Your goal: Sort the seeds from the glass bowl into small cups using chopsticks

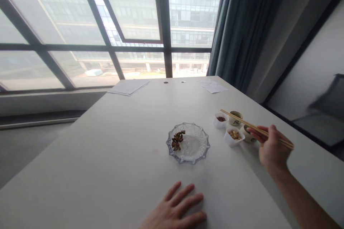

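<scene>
Head view: right hand [275,149] grips two chopsticks [247,125] beside four containers [232,143]; left hand [174,206] lies spread, empty, near one plate [195,147].

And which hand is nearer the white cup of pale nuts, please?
Right. The right hand is right of the white cup; the left hand is farther off, to its left and lower in view.

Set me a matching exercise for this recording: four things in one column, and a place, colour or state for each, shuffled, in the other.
Things:
1. chopsticks
2. glass plate
3. left hand
4. curtain

Places, colours, states:
A. open, at the bottom of the picture
B. dark blue-grey, beside the window
C. in the right hand
D. clear, with brown pieces on its left side

Pairs: 1-C, 2-D, 3-A, 4-B
</scene>
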The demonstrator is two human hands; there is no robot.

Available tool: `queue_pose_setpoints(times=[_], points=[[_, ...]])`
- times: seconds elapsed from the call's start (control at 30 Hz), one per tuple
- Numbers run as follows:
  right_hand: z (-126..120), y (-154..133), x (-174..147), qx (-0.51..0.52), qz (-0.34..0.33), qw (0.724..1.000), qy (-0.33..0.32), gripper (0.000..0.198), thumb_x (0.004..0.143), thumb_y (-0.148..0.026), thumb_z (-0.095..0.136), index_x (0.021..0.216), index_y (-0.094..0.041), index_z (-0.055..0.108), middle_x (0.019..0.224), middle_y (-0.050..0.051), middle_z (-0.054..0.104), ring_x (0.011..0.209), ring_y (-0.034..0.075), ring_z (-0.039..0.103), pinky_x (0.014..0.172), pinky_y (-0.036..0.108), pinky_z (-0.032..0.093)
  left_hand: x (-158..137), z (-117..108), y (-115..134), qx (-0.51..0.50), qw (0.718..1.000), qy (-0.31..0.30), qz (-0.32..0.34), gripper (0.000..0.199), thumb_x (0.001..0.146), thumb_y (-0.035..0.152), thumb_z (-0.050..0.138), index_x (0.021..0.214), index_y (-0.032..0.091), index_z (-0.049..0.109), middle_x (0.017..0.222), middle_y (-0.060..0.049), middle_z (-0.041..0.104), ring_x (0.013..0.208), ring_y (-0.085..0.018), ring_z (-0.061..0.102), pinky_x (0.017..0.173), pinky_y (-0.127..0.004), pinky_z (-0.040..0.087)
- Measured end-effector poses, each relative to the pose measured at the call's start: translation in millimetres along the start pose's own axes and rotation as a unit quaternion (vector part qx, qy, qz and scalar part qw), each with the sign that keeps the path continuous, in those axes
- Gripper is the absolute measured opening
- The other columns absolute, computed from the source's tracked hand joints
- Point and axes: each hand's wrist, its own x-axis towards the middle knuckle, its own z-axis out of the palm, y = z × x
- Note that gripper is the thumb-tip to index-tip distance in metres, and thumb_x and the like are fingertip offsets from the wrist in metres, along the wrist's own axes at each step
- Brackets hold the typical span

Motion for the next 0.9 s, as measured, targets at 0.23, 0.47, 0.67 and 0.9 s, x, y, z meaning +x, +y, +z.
queue_pose_setpoints(times=[0.23, 0.47, 0.67, 0.9], points=[[3, 11, -20, -0.002, 0.024, 0.997, -0.075, 0.045, 0.085, -0.056, 0.083, 0.079, -0.011, 0.076, 0.067, 0.009, 0.079, 0.058, 0.024, 0.080, 0.056, 0.028, 0.067, 0, 3, 1, 0.002, 1.000, -0.004, -0.006, 0.055, 0.101, 0.024, 0.078, 0.151, 0.033, 0.059, 0.163, 0.000, 0.053, 0.155, -0.026, 0.044, 0.132, -0.048, 0.026], [11, 15, -58, -0.057, 0.046, 0.970, -0.231, 0.050, 0.084, -0.064, 0.082, 0.080, -0.014, 0.081, 0.069, 0.011, 0.080, 0.061, 0.027, 0.081, 0.052, 0.030, 0.067, 1, 1, 1, -0.012, 1.000, -0.020, -0.011, 0.055, 0.101, 0.023, 0.078, 0.152, 0.033, 0.059, 0.165, 0.001, 0.051, 0.156, -0.026, 0.043, 0.133, -0.049, 0.020], [18, 17, -86, -0.075, 0.067, 0.945, -0.311, 0.050, 0.086, -0.065, 0.080, 0.081, -0.015, 0.082, 0.069, 0.012, 0.080, 0.060, 0.028, 0.081, 0.051, 0.032, 0.067, 1, 0, 2, -0.021, 1.000, -0.005, -0.013, 0.047, 0.105, 0.022, 0.073, 0.149, 0.033, 0.061, 0.163, 0.000, 0.053, 0.155, -0.026, 0.045, 0.132, -0.048, 0.024], [22, 15, -103, -0.067, 0.084, 0.939, -0.326, 0.048, 0.089, -0.063, 0.078, 0.079, -0.017, 0.081, 0.066, 0.011, 0.079, 0.055, 0.024, 0.078, 0.049, 0.029, 0.064, 2, 2, 2, -0.025, 1.000, 0.001, -0.015, 0.048, 0.104, 0.022, 0.075, 0.148, 0.032, 0.061, 0.163, 0.000, 0.054, 0.155, -0.025, 0.045, 0.133, -0.048, 0.023]])
